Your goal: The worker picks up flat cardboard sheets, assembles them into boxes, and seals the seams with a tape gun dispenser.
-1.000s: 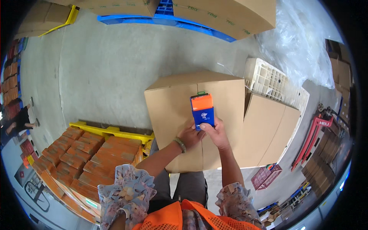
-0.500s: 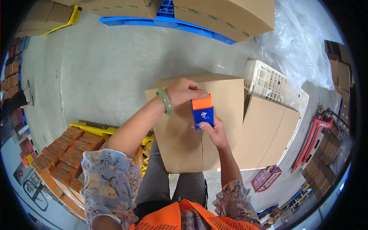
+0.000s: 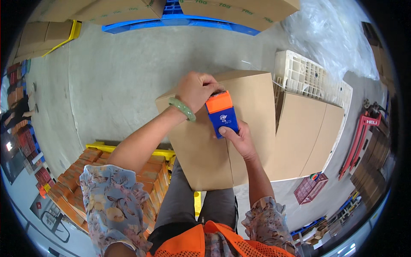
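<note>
A small flat box (image 3: 222,116), blue with an orange upper part, is tilted over the large brown carton in front of me. My right hand (image 3: 240,139) grips its lower end, the thumb lying across the blue face. At the orange end, my left hand (image 3: 198,91) has its fingers curled down against a dark top edge; what they pinch there is hidden. A green bangle (image 3: 182,109) circles my left wrist. Beneath both hands, the large carton (image 3: 205,158) has a seam running down its top.
Right of it, another carton (image 3: 306,132) lies on a white plastic pallet (image 3: 299,68). Stacked orange-brown blocks (image 3: 70,188) stand at lower left beside a yellow pallet edge (image 3: 160,152). Ahead are cartons on a blue pallet (image 3: 184,21), clear plastic film (image 3: 329,38) and, far right, a red pallet jack (image 3: 357,141).
The box has moved slightly up and left and leans more to the left. My left fingers have shifted up from the orange face to its dark top edge. The view has shifted a little.
</note>
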The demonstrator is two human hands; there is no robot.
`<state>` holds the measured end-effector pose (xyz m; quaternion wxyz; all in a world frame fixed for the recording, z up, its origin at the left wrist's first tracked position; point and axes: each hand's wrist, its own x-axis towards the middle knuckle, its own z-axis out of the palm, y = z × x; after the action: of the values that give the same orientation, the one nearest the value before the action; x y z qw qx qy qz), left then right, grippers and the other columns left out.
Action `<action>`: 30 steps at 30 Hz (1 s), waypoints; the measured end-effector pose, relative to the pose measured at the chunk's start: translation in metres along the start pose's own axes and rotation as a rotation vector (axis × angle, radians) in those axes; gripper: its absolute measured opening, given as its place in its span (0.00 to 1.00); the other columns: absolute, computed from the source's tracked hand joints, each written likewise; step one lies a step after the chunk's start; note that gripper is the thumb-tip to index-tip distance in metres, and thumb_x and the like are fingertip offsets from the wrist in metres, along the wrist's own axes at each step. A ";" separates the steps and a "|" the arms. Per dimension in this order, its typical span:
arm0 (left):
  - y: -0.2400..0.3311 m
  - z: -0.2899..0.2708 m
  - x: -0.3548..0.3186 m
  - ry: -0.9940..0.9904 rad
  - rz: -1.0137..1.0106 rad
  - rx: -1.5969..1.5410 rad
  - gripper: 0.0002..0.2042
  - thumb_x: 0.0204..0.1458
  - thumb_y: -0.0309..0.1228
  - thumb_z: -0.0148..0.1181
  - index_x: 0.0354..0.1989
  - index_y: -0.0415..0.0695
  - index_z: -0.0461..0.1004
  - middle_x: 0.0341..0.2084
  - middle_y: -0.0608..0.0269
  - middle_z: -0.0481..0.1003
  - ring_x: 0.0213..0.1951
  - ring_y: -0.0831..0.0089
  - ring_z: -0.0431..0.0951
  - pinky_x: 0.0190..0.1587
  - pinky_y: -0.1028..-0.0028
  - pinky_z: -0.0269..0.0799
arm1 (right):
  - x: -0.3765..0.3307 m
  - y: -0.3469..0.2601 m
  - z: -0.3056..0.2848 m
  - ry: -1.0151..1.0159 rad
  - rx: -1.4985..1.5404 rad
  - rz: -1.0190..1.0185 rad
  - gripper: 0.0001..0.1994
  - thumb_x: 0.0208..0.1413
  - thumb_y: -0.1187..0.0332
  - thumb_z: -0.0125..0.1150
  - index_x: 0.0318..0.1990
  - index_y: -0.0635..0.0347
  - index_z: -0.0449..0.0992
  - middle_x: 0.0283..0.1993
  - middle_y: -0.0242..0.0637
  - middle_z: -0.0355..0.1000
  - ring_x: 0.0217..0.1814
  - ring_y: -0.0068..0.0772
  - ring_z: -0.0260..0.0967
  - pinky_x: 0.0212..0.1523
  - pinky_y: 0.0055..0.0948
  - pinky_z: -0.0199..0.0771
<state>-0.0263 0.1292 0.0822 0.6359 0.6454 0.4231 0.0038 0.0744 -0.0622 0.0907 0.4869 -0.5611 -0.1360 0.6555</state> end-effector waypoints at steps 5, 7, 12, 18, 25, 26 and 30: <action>0.004 -0.003 0.003 0.107 0.134 0.181 0.08 0.45 0.33 0.64 0.25 0.41 0.82 0.21 0.58 0.79 0.22 0.74 0.77 0.29 0.75 0.71 | -0.006 0.005 -0.002 0.042 -0.187 -0.012 0.14 0.55 0.65 0.63 0.43 0.66 0.73 0.32 0.31 0.75 0.34 0.19 0.70 0.38 0.23 0.72; 0.003 -0.013 0.012 0.183 0.110 0.019 0.09 0.46 0.34 0.64 0.26 0.41 0.82 0.21 0.57 0.79 0.22 0.72 0.77 0.29 0.74 0.71 | -0.015 0.008 -0.005 0.018 -0.215 0.007 0.14 0.55 0.64 0.63 0.43 0.65 0.74 0.31 0.31 0.75 0.34 0.19 0.70 0.37 0.23 0.71; 0.017 -0.075 0.064 0.312 0.258 0.271 0.09 0.46 0.34 0.64 0.26 0.41 0.82 0.21 0.60 0.79 0.23 0.74 0.77 0.30 0.74 0.71 | -0.052 0.037 -0.018 0.001 -0.200 0.085 0.15 0.54 0.62 0.64 0.43 0.64 0.75 0.31 0.31 0.75 0.33 0.19 0.69 0.36 0.23 0.70; 0.005 -0.082 0.107 0.236 0.343 0.268 0.08 0.47 0.34 0.65 0.27 0.42 0.82 0.22 0.61 0.80 0.24 0.76 0.77 0.32 0.76 0.71 | -0.083 0.052 -0.024 0.034 -0.219 0.144 0.18 0.52 0.60 0.65 0.45 0.64 0.74 0.30 0.32 0.75 0.33 0.19 0.70 0.37 0.24 0.70; -0.063 -0.071 0.143 0.121 0.071 0.180 0.06 0.50 0.32 0.65 0.30 0.42 0.82 0.24 0.69 0.79 0.26 0.83 0.75 0.29 0.81 0.70 | -0.091 0.054 -0.024 0.060 -0.250 0.248 0.21 0.49 0.60 0.68 0.44 0.68 0.74 0.27 0.36 0.74 0.31 0.23 0.71 0.35 0.25 0.71; -0.074 -0.066 0.143 0.117 0.060 0.182 0.06 0.50 0.32 0.65 0.30 0.42 0.82 0.24 0.69 0.79 0.26 0.83 0.75 0.29 0.81 0.70 | -0.091 0.054 -0.023 0.058 -0.275 0.265 0.21 0.49 0.60 0.69 0.43 0.68 0.73 0.27 0.36 0.74 0.30 0.24 0.71 0.34 0.25 0.71; -0.110 -0.042 0.144 0.018 -0.175 0.005 0.09 0.49 0.36 0.66 0.29 0.43 0.82 0.24 0.70 0.79 0.24 0.83 0.73 0.28 0.81 0.70 | -0.090 0.046 -0.020 0.061 -0.266 0.242 0.21 0.48 0.60 0.69 0.43 0.67 0.73 0.30 0.40 0.73 0.31 0.29 0.72 0.35 0.27 0.71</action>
<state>-0.0162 0.2249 -0.0775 0.6283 0.6076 0.4836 -0.0474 0.0601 -0.1636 0.1046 0.3297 -0.6525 -0.1381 0.6682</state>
